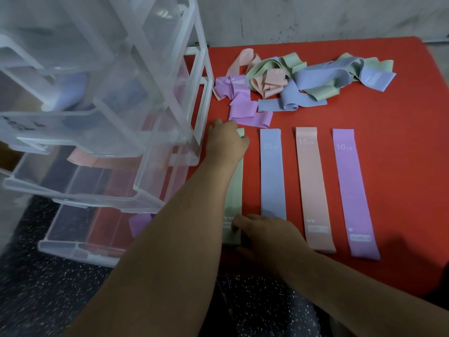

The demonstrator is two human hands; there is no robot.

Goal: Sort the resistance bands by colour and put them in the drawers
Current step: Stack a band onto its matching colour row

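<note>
Lying flat on the red desk [401,105], a pale green band [237,186] is held at its ends by left grip [227,139] and right grip [267,237]; alongside, blue band [272,178] reads "20 LB", pink band [313,186] "15 LB", purple band [352,190] "10 LB"

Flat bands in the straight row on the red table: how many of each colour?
green strip: 1
blue strip: 1
pink strip: 1
purple strip: 1
Total: 4
I cannot tell whether any strip is a stack of several.

matt stretchy cloth bands [272,173], glossy clear plastic drawers [102,132], matt red tabletop [401,113]
</note>
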